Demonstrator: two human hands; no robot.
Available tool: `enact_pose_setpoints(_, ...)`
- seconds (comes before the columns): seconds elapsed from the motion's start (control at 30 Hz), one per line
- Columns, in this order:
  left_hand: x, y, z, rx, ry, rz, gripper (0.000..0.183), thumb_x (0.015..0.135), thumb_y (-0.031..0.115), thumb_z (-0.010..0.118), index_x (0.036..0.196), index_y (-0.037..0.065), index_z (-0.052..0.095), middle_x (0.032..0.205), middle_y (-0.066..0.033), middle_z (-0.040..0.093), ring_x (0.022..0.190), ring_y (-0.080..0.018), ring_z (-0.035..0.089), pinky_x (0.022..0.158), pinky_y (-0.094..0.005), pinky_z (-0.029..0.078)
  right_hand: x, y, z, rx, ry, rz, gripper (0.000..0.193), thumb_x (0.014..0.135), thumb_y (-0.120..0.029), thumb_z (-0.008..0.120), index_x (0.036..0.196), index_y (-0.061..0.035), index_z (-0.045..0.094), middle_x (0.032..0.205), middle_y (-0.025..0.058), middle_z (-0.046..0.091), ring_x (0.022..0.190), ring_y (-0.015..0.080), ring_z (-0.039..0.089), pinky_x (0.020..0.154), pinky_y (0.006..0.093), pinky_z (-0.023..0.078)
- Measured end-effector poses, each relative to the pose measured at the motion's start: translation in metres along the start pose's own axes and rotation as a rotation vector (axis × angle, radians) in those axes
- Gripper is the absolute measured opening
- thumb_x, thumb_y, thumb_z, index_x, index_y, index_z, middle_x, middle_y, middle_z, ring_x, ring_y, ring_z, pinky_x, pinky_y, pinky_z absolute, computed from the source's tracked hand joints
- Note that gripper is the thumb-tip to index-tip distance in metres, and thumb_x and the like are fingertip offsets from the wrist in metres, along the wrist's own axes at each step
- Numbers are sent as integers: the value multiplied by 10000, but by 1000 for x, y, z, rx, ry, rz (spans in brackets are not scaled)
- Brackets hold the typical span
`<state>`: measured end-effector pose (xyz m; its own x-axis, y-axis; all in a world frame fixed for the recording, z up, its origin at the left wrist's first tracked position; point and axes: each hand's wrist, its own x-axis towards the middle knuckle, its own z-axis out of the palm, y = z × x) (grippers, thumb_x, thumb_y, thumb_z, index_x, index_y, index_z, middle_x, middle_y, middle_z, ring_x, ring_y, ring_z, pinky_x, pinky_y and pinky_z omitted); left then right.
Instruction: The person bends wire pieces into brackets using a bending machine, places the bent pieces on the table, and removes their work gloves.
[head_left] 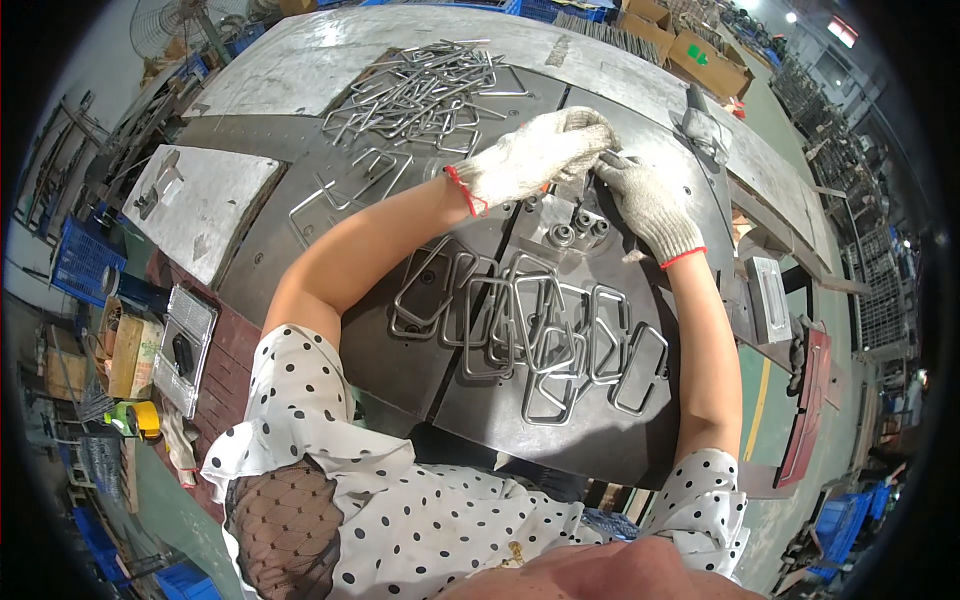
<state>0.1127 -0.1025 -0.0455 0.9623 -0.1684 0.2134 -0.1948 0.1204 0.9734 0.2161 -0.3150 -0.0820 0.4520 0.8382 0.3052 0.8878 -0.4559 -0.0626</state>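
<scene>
My left hand and my right hand, both in white knit gloves with red cuffs, meet over the far side of a steel fixture fitted with round bolts. The fingers of each hand are curled closed; whatever lies between them is hidden by the gloves. Nearer to me, bent metal rod loops, roughly rectangular, lie overlapping on the dark steel table. Beyond my left forearm rises a tangled heap of bent metal rods. A few more rod pieces lie between that heap and my arm.
To the left stand a pale metal plate and a metal tray with a dark object in it. Cardboard boxes sit beyond the far edge. At the right are a grey block-shaped thing and a red panel.
</scene>
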Motion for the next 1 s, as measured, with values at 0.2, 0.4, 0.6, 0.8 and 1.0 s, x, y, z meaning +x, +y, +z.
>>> enact_pose_setpoints(0.2,-2,4,1,37,-3,9,254,1091,305,627,1176,75,692,824,76,545,704,-12,444,596,-205,345,-1,4,2,-30,-27,17,457,981,-65,531,1418,-116,656,1287,184,690,1173,409,652,1025,487,524)
enact_pose_setpoints(0.4,-1,2,2,12,12,16,262,1087,313,632,1179,76,693,825,75,545,701,-13,441,596,-204,342,1,2,0,2,-65,26,460,996,-72,518,1436,-122,644,1343,183,670,1218,399,635,1054,486,512)
enact_pose_setpoints(0.6,-2,3,1,51,3,12,274,1085,320,631,1191,73,688,835,71,551,708,-14,449,597,-204,346,0,0,-2,-14,-48,7,456,999,-67,509,1430,-120,647,1339,180,671,1210,405,637,1042,487,516)
enact_pose_setpoints(0.8,-4,5,3,80,6,-4,274,1086,315,627,1192,70,689,849,65,562,716,-17,458,603,-201,357,0,-4,-5,-54,-50,12,466,992,-62,510,1435,-121,643,1332,181,678,1196,402,646,1043,485,514)
enact_pose_setpoints(1.0,-3,5,3,19,-10,5,285,1081,325,633,1191,70,694,869,60,581,729,-17,471,618,-196,370,-1,-7,-9,-9,-81,50,510,965,-23,511,1449,-125,633,1378,172,665,1205,410,642,1059,489,507)
